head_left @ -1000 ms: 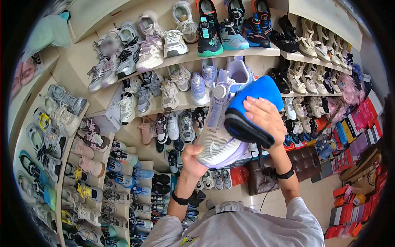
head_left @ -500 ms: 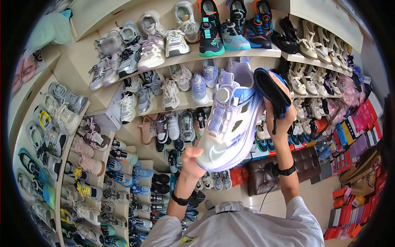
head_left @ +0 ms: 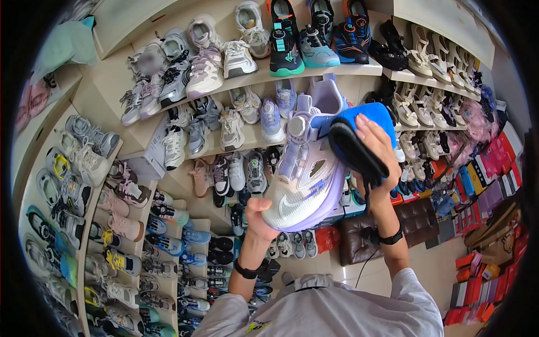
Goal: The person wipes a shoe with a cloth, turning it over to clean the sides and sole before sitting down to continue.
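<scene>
In front of me is a white and lavender sneaker [head_left: 306, 191] with a dial on its tongue and a swoosh on its side. Its toe points down toward me. My left hand [head_left: 263, 219] grips the sneaker at the toe, thumb over the upper and the other fingers hidden beneath. My right hand [head_left: 377, 154] is closed round a blue-and-black cleaning pad [head_left: 359, 143], bright blue on the back with a fuzzy black face. The pad overlaps the sneaker's collar and side; whether it touches cannot be seen.
Curved shelves [head_left: 252, 78] of sneakers stand ahead, with more shoe racks [head_left: 146, 191] on the left. A brown leather seat [head_left: 353, 241] is below on the right. Stacked shoeboxes [head_left: 477, 292] line the right side. A white box [head_left: 147, 154] sits on the middle shelf.
My right hand has turned and moved the pad left and down across the sneaker's side, showing more of its blue back. The sneaker has shifted slightly left in my left hand.
</scene>
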Demonstrator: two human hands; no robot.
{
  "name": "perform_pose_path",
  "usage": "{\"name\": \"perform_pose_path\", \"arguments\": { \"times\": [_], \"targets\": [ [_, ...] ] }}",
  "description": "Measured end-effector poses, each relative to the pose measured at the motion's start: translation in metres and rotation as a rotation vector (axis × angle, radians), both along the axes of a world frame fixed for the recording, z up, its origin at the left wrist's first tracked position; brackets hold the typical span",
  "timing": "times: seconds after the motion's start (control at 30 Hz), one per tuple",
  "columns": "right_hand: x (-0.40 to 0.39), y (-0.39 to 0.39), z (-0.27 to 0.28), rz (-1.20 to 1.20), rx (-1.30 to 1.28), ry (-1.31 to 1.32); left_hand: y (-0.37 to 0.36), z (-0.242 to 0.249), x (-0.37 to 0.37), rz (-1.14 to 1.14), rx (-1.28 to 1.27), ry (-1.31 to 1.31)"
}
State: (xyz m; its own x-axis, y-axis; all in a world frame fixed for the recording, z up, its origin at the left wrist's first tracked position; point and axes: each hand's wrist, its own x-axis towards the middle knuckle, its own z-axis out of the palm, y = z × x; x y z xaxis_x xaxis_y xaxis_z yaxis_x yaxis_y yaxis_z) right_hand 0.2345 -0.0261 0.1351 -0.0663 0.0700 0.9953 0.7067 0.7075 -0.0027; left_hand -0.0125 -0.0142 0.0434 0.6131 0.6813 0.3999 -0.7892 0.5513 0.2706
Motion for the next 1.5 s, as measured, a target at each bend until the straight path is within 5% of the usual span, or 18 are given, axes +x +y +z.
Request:
{"name": "perform_pose_path", "arguments": {
  "times": [0.47, 0.7, 0.8, 1.1, 1.23, 1.4, 1.5],
  "targets": [
    [-0.028, -0.035, 0.002, 0.173, 0.008, -0.412, 0.006, -0.003, -0.004, 0.081, -0.014, 0.157],
    [-0.037, -0.041, 0.002, 0.254, 0.021, -0.499, 0.006, 0.002, 0.005, -0.18, 0.028, -0.2],
    [-0.041, -0.044, 0.002, 0.301, 0.023, -0.528, -0.007, 0.013, -0.001, 0.092, -0.084, 0.305],
    [-0.048, -0.05, -0.004, 0.361, 0.035, -0.627, -0.02, 0.026, 0.0, -0.257, -0.28, 0.009],
    [-0.038, -0.044, 0.002, 0.352, -0.007, -0.608, 0.011, -0.027, -0.013, -0.118, -0.202, 0.108],
    [-0.028, -0.032, 0.005, 0.263, 0.012, -0.545, 0.012, -0.013, -0.002, -0.119, -0.048, -0.02],
    [-0.023, -0.026, 0.003, 0.218, 0.019, -0.493, 0.008, -0.009, 0.0, 0.052, -0.021, 0.188]
  ]
}}
